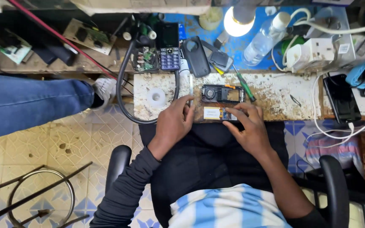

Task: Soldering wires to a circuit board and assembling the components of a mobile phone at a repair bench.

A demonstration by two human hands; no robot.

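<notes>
Opened phone board (217,113) with yellow-white label, flat at bench edge
</notes>
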